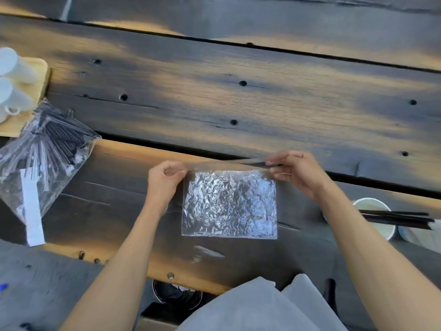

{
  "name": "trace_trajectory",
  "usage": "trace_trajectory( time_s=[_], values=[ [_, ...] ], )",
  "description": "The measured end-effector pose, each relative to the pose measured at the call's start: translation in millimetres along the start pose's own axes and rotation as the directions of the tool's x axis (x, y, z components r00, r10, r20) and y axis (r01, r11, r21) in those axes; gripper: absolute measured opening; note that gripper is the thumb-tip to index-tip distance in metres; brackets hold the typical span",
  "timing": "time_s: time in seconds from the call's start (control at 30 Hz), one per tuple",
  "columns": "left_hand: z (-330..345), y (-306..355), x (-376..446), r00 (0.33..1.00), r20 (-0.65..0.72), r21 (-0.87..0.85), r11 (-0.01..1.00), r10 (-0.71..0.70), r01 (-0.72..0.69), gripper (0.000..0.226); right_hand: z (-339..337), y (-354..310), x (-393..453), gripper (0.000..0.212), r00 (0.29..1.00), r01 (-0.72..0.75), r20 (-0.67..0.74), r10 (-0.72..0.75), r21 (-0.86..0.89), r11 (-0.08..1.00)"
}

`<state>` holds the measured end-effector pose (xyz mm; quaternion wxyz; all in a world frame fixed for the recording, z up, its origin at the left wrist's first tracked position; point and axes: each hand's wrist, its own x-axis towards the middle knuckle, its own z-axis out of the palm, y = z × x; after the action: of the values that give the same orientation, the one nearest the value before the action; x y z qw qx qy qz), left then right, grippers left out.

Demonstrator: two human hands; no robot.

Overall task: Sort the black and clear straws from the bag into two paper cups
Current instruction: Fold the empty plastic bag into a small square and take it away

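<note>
A small crinkled clear plastic bag lies flat on the dark wooden table, looking empty. My left hand pinches its top left corner and my right hand pinches its top right corner. A paper cup at the right holds several black straws that stick out to the right. A second cup shows partly beside it at the frame edge. A larger clear bag at the left holds many black and clear straws.
A light wooden tray at the far left carries stacked white paper cups. The table is made of wide planks with gaps and holes. Grey trousers and a round dark container show below the table's front edge.
</note>
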<state>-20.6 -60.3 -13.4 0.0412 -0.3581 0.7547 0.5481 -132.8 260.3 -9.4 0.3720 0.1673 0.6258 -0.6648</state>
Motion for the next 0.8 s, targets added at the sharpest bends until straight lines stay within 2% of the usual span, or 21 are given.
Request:
trace_trajectory(
  time_s=[0.17, 0.33, 0.4, 0.53, 0.63, 0.8],
  values=[
    [-3.6, -18.0, -17.9, 0.998, 0.011, -0.114, 0.992, -0.058, 0.059, 0.013, -0.3, 19.3, -24.7, 0.04, 0.999, 0.039, -0.001, -0.039, -0.051, 0.998],
    [-6.8, -25.9, -35.2, 0.984, 0.066, -0.345, 0.922, -0.165, 0.178, 0.031, -1.2, 47.7, -44.0, 0.043, 0.999, -0.035, 0.035, 0.039, -0.114, 0.993],
    [-9.2, -29.8, -39.9, 0.974, 0.07, -0.337, 0.913, -0.217, 0.228, 0.038, -2.1, 57.0, -47.6, 0.045, 0.999, -0.043, 0.019, 0.046, -0.15, 0.988],
    [-13.8, -41.2, -46.4, 0.956, 0.046, -0.272, 0.918, -0.289, 0.29, 0.024, -3.6, 67.1, -52.9, 0.042, 0.998, -0.054, -0.038, 0.048, -0.164, 0.985],
    [-11.7, -45.8, -51.7, 0.953, 0.012, -0.155, 0.941, -0.304, 0.302, 0.023, -4.9, 71.4, -55.6, 0.04, 0.998, -0.05, -0.055, 0.042, -0.161, 0.986],
    [-8.0, -50.6, -56.7, 0.951, -0.001, -0.126, 0.944, -0.309, 0.306, 0.029, -1.9, 77.4, -58.1, 0.038, 0.996, -0.061, -0.082, 0.046, -0.188, 0.98]
  ],
)
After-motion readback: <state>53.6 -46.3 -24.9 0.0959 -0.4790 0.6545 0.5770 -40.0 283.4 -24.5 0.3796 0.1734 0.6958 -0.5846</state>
